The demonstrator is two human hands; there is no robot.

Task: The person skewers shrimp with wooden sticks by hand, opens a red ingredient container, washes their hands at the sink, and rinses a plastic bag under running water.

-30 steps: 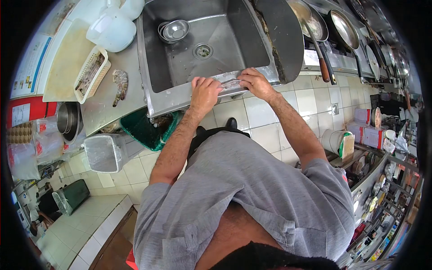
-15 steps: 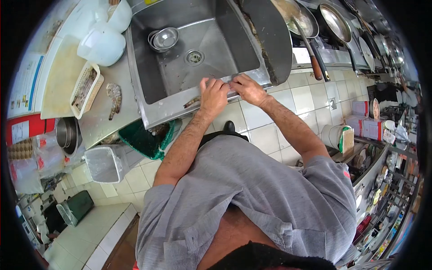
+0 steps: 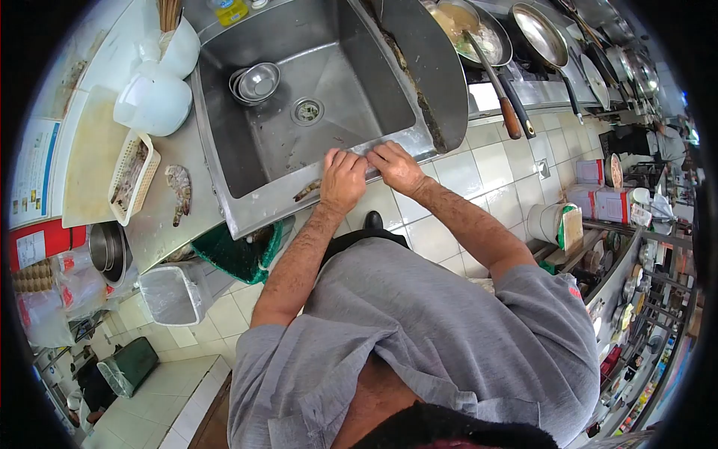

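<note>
My left hand (image 3: 344,179) is over the front rim of the steel sink (image 3: 262,193), its fingers curled and pressed together. Close beside it, my right hand (image 3: 395,166) also has bent, closed fingers, and the fingertips of both hands nearly meet. Whatever lies between the fingertips is hidden behind them. A shrimp (image 3: 307,190) shows partly at the left of my left hand, along the rim; I cannot tell whether the hand touches it. Another shrimp (image 3: 179,194) rests on the steel counter left of the sink, beside a cream plastic basket (image 3: 149,176) with shrimp-like pieces inside.
Small metal bowls (image 3: 259,81) sit in the sink near the drain (image 3: 307,111). White containers (image 3: 153,101) and a cutting board (image 3: 90,161) stand at the left. Below are a green-lined bin (image 3: 235,254) and a clear-lined bin (image 3: 172,295). Pans (image 3: 540,34) are at upper right.
The whole view has shifted, with the sink and counter now lower and slightly left in the picture. Both hands stay together at the rim with fingers closed.
</note>
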